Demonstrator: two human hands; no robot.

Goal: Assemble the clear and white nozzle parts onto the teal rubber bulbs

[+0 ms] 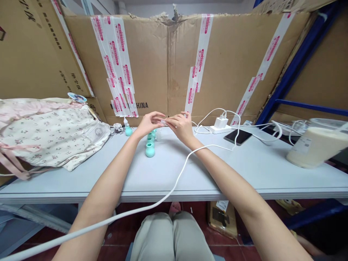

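Observation:
My left hand point(149, 123) and my right hand point(181, 126) meet above the far middle of the white table point(244, 170). Both pinch a small clear item point(164, 122) between their fingertips; I cannot make out what it is. Just below the hands stand small teal bottle-shaped pieces point(149, 149), in a short row toward me. Another teal piece with a white tip point(127, 129) stands to the left of my left hand.
A floral cloth bag point(51, 134) lies on the left. A white cable point(179, 174) crosses the table toward me. A charger on a power strip point(220, 124), a dark phone point(238, 136) and a plastic cup of pale drink point(317, 145) sit on the right. Cardboard walls stand behind.

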